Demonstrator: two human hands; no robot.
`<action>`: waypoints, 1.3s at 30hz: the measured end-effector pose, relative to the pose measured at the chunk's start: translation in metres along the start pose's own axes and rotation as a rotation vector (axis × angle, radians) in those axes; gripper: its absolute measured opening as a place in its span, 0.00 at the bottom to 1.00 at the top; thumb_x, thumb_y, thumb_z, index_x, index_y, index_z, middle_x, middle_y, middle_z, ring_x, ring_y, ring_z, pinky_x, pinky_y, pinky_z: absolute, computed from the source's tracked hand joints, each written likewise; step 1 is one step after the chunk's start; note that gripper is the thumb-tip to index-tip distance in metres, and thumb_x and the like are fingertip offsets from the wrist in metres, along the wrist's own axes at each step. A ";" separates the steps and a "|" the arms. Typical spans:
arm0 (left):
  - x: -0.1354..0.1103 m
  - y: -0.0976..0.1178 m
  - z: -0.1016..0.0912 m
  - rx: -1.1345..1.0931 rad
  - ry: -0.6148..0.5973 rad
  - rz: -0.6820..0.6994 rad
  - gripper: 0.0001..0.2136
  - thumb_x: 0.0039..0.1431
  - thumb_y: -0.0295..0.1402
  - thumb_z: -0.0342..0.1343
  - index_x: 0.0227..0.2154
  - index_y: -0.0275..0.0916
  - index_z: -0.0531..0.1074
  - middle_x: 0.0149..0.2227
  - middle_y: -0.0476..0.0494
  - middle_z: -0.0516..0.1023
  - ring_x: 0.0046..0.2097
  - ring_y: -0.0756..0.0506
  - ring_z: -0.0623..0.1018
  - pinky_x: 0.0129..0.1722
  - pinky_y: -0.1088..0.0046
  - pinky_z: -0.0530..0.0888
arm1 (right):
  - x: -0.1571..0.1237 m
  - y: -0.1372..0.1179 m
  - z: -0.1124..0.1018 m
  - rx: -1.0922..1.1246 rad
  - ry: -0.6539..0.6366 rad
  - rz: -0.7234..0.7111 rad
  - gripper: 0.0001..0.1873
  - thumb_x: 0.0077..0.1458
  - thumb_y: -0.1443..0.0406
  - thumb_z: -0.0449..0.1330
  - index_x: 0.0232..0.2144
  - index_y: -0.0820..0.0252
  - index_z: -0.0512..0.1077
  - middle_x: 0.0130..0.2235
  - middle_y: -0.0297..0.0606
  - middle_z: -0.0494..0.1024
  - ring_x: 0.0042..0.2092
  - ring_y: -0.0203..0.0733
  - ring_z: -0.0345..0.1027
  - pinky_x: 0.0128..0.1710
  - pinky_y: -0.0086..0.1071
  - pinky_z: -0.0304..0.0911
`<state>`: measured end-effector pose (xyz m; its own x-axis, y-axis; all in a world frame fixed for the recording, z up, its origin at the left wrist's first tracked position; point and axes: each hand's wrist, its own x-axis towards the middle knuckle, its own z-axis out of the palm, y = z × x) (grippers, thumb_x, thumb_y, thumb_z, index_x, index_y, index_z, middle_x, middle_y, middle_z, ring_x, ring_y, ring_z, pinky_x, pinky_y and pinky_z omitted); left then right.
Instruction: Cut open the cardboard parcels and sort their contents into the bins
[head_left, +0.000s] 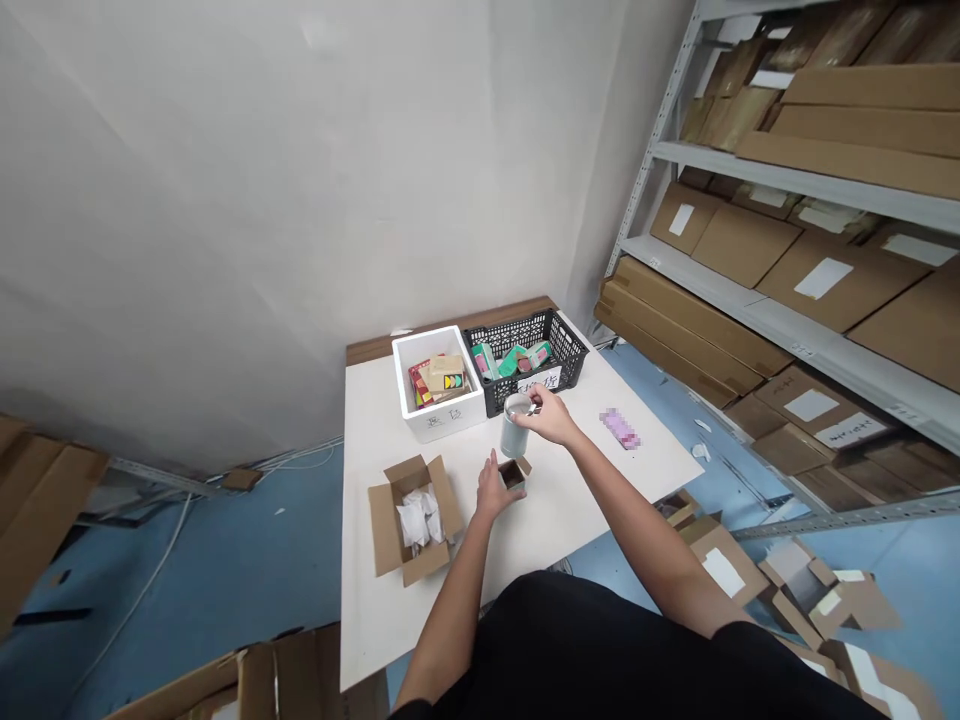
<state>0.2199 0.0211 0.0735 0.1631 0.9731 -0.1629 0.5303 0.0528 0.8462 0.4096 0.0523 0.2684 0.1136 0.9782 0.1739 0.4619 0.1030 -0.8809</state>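
My right hand (551, 415) grips a pale, see-through cup (514, 438), cylindrical and upright, near its rim on the right side. Directly under the cup is a small open cardboard box (514, 476) with a dark inside and a raised flap. My left hand (495, 487) is wrapped around the left side of this small box, steadying it on the white table (555, 510). To the left of my left hand stands a larger open carton (382, 515) with white crumpled wrapping (420, 518) inside.
At the back of the table are a white foam box (442, 420) of small packets and a black plastic crate (570, 360) of green-and-white boxes. A blurred pink item (620, 428) lies at right. Shelves (765, 170) full of cartons line the right side.
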 end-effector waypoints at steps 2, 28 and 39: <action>-0.004 0.025 -0.017 -0.152 0.082 0.084 0.62 0.38 0.41 0.78 0.74 0.47 0.48 0.74 0.31 0.56 0.74 0.29 0.59 0.68 0.50 0.63 | 0.002 -0.012 -0.006 0.078 0.034 -0.006 0.21 0.43 0.52 0.70 0.35 0.53 0.68 0.33 0.29 0.76 0.32 0.39 0.66 0.33 0.31 0.61; 0.031 0.193 -0.126 -0.650 0.059 0.268 0.63 0.48 0.43 0.76 0.77 0.47 0.37 0.54 0.37 0.79 0.51 0.41 0.82 0.56 0.57 0.77 | -0.008 0.006 0.012 0.812 -0.443 0.024 0.63 0.47 0.51 0.76 0.74 0.43 0.45 0.49 0.37 0.80 0.48 0.49 0.78 0.50 0.44 0.74; 0.024 0.207 -0.117 -0.663 0.037 0.309 0.64 0.48 0.46 0.76 0.77 0.48 0.34 0.58 0.35 0.77 0.55 0.38 0.80 0.58 0.56 0.77 | -0.016 -0.009 0.008 0.791 -0.343 -0.003 0.69 0.44 0.51 0.78 0.76 0.45 0.40 0.51 0.39 0.80 0.50 0.51 0.77 0.50 0.44 0.74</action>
<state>0.2361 0.0822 0.3045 0.1892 0.9718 0.1406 -0.1521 -0.1124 0.9819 0.3967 0.0372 0.2704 -0.2177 0.9649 0.1467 -0.3012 0.0766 -0.9505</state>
